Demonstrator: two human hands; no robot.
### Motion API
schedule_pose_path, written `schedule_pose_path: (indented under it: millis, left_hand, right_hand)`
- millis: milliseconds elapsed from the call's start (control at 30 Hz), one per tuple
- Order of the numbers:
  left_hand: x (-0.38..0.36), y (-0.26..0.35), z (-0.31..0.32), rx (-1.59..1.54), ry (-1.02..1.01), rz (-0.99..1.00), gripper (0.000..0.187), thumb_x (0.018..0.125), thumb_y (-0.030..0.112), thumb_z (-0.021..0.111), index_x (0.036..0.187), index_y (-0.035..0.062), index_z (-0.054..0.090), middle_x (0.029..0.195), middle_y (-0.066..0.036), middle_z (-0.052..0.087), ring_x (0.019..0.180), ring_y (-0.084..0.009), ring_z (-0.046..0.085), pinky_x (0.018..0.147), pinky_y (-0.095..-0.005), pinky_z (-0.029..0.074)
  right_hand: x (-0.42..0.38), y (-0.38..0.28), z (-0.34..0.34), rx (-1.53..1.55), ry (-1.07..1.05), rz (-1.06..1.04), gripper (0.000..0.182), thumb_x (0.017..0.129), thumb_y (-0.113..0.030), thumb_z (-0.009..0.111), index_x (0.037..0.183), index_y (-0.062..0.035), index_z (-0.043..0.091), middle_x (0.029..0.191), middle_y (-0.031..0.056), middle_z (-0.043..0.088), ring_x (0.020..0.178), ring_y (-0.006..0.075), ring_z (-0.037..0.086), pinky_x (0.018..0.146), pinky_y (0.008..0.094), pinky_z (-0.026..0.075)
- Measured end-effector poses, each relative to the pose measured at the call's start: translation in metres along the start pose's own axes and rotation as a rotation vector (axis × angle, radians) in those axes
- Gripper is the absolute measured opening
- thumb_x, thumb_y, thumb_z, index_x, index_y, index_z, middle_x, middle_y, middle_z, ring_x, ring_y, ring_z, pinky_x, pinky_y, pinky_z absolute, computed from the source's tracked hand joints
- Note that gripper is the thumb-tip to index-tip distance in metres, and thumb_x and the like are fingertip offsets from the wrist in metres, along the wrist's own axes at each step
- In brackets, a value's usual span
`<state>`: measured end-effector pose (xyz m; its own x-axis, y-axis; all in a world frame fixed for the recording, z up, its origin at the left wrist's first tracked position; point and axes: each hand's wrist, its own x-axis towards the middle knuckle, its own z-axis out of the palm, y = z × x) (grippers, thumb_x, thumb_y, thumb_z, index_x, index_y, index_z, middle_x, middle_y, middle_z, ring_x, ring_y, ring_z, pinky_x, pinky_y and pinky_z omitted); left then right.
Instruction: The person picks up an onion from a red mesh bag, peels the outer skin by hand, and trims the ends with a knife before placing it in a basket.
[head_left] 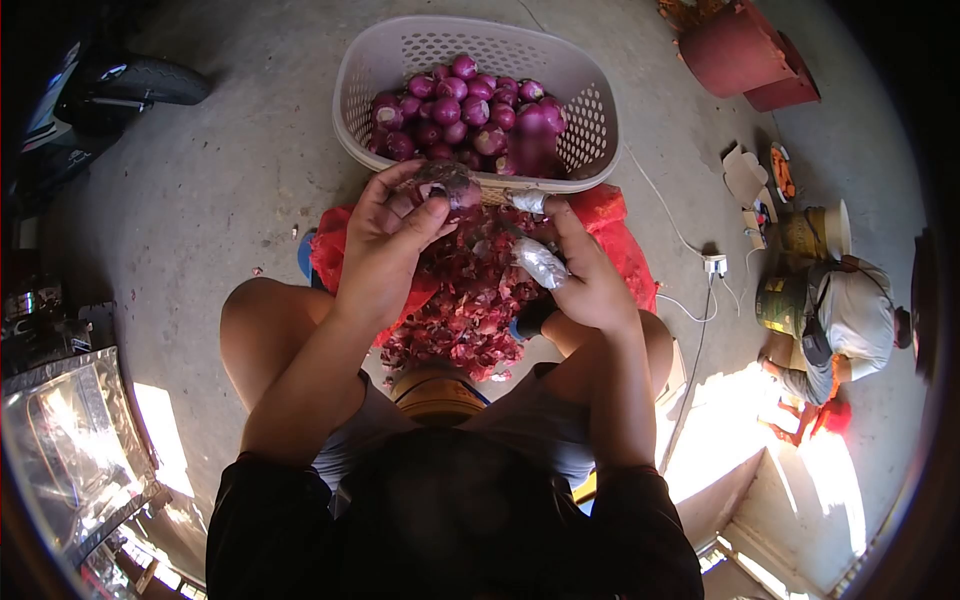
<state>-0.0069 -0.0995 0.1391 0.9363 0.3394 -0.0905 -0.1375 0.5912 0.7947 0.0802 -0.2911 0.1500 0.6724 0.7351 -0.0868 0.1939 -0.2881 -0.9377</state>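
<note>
My left hand [388, 232] is closed around a red onion [458, 184] with dark, dry skin on it, just in front of the basket's near rim. My right hand [592, 278] is to the right of it, apart from the onion, its thumb and forefinger wrapped in silvery tape. A small knife [509, 227] seems to be in its grip; only a bit of dark blade shows and the handle is hidden. Below both hands, a heap of onion skins [450, 318] lies on a red mesh sack [622, 240] between my legs.
A light plastic basket [350, 95] of peeled red onions [452, 108] stands ahead. Cables and a plug [714, 264] lie on the floor at right. Farther right, another person [858, 315] bends near buckets [812, 232]. A motorcycle wheel [155, 80] is at upper left.
</note>
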Motion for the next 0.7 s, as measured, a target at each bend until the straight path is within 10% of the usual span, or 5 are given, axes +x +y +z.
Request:
schedule_pose_path:
  millis: [700]
  left_hand:
    - [-0.002, -0.005, 0.007, 0.221, -0.012, 0.159, 0.044, 0.076, -0.005, 0.065, 0.115, -0.0015, 0.044, 0.107, -0.013, 0.057, 0.097, -0.0183, 0.058, 0.084, -0.03, 0.049]
  right_hand:
    - [0.006, -0.006, 0.017, -0.03, -0.032, -0.034, 0.062, 0.075, -0.004, 0.058, 0.131, -0.0003, 0.03, 0.115, 0.02, 0.051, 0.098, 0.0321, 0.057, 0.084, 0.0374, 0.044]
